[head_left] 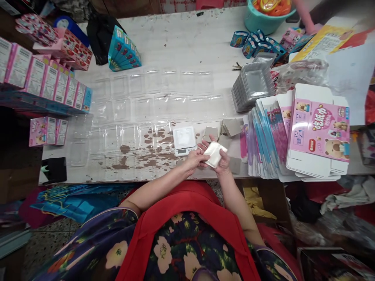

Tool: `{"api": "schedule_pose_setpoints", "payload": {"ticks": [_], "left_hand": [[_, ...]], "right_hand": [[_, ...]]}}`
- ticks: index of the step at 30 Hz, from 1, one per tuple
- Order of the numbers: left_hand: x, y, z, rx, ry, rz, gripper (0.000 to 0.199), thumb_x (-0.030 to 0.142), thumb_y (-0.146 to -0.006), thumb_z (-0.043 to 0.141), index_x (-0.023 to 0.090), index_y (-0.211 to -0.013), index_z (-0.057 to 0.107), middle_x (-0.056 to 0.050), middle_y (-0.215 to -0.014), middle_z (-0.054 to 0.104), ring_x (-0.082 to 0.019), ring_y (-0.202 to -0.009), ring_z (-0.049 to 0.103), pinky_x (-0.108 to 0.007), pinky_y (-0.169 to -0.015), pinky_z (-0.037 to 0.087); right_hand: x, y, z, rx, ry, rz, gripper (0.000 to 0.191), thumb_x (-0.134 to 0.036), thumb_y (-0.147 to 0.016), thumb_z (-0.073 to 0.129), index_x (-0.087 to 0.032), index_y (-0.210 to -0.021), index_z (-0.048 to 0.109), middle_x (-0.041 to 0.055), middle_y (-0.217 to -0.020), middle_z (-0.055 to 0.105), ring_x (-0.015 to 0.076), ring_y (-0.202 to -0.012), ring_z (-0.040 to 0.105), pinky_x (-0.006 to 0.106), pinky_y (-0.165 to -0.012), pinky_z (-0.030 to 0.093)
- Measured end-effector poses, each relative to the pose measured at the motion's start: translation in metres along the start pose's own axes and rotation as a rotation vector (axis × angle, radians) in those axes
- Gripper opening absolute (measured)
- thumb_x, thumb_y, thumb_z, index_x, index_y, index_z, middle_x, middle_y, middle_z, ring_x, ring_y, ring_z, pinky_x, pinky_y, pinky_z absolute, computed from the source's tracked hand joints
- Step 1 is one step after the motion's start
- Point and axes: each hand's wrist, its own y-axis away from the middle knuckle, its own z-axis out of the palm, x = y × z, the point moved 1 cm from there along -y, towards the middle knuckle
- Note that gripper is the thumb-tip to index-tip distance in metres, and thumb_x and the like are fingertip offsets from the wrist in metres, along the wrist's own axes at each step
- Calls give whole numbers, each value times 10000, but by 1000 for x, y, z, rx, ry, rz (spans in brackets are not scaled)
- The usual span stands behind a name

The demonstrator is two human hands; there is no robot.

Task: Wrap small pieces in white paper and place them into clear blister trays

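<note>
Between my two hands, over the table's front edge, is a cream-white folded sheet (216, 151), squarish and slightly crumpled. My right hand (223, 164) is wrapped under and around its right side. From the left, my left hand (193, 160) pinches the sheet's lower left edge, its fingers partly hidden. Just left of and beyond the hands sits a small white digital scale (184, 151) with a white piece (185, 137) on its plate. Grey-beige square pieces (231, 127) lie beyond my right hand.
Rows of clear plastic trays (137, 107) cover the table's left and middle. To the right stand nested trays (258, 80) and a stack of flat pink cartons (319, 128). Filled pink boxes (52, 84) line the left side. A teal basin (265, 21) is at the back right.
</note>
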Motion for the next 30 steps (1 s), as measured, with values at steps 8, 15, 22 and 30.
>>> {"api": "schedule_pose_setpoints", "payload": {"ticks": [8,15,22,30], "left_hand": [[5,23,-31,112,-932,559,719,444,-693,713,207,-1315,441,-158,-1295,540,-301,-1209,522,-446,-989,444],[5,33,-44,-261,-1583,897,998,489,-695,706,250,-1505,175,-184,-1489,329,-382,-1421,193,-584,-1130,72],[-28,43,-39,-238,-1606,891,887,561,-784,598,174,-1485,217,-185,-1473,363,-344,-1396,254,-553,-1132,123],[-38,13,-107,112,-1744,622,416,442,-954,350,145,-1149,567,-123,-1448,442,-317,-1280,415,-486,-1007,371]], "right_hand": [[19,1,-9,81,-47,125,598,-282,-617,610,-325,-1211,562,3,-1108,654,261,-1062,613,480,-934,479],[49,18,2,-17,-145,374,530,-313,-560,601,-287,-1088,626,34,-1160,666,314,-1145,580,483,-896,494],[78,38,-21,42,-242,435,374,-207,-526,652,-297,-887,619,6,-815,692,252,-793,638,398,-703,534],[64,41,-41,53,-432,376,530,-144,-571,592,-282,-1083,588,-16,-838,592,124,-654,529,314,-698,509]]}}
